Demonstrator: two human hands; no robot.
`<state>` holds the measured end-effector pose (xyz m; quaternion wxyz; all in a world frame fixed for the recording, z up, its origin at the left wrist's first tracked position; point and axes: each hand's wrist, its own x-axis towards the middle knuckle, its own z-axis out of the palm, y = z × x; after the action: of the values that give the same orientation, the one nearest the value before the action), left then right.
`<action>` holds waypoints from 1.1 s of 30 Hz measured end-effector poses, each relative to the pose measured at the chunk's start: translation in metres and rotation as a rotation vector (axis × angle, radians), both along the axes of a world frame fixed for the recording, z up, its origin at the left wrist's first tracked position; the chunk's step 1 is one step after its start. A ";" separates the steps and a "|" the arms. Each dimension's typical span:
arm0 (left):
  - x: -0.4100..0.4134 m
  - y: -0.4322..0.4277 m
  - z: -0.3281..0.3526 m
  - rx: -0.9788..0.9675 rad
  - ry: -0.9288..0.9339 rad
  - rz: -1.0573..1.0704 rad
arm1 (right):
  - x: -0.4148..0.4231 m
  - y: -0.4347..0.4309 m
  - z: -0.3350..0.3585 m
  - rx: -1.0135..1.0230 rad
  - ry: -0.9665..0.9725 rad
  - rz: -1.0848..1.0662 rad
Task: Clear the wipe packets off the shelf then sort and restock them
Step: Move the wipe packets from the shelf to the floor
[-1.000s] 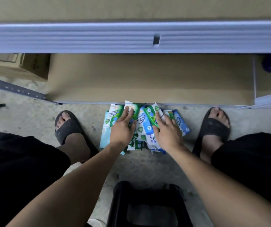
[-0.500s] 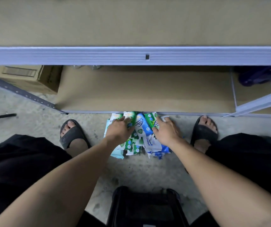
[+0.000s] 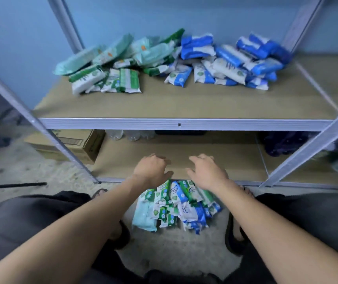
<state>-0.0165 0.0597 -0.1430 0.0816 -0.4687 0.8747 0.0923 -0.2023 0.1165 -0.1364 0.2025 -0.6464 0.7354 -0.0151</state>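
A pile of green, blue and pale teal wipe packets (image 3: 175, 208) lies on the floor between my feet. My left hand (image 3: 152, 170) and my right hand (image 3: 206, 171) hover above it, palms down, fingers spread, holding nothing. On the upper shelf board (image 3: 184, 103) lie many more packets: a green and teal heap (image 3: 110, 66) at the left and a blue heap (image 3: 231, 62) at the right, touching in the middle.
The lower shelf board (image 3: 215, 152) lies just beyond my hands, with a dark tray and clear bottles (image 3: 131, 135) at its back. A cardboard box (image 3: 72, 144) stands at the left. Slanted metal uprights (image 3: 47, 136) flank the shelves. A second shelf bay with dark items (image 3: 286, 144) is at the right.
My hands have lifted off the floor pile and let go of the packets. My head has tilted up, bringing the upper shelf and its packets into view.
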 end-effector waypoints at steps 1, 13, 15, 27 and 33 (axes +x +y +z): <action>-0.001 0.001 0.016 -0.033 -0.002 -0.010 | -0.001 0.002 0.016 -0.040 -0.004 -0.005; -0.014 -0.036 0.146 -0.296 0.248 -0.048 | -0.053 -0.016 0.153 -0.334 0.020 -0.071; -0.018 -0.053 0.153 -0.322 0.251 -0.058 | -0.067 -0.028 0.159 -0.340 0.037 -0.088; -0.049 -0.155 0.145 -0.385 0.390 0.131 | -0.143 -0.129 0.142 -0.411 0.027 -0.192; -0.057 -0.183 0.115 -0.401 0.571 0.337 | -0.153 -0.151 0.120 -0.454 0.027 -0.187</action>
<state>-0.0732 -0.1230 -0.0276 -0.2747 -0.5678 0.7738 0.0583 -0.3550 -0.0346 -0.0165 0.0399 -0.6047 0.7723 -0.1903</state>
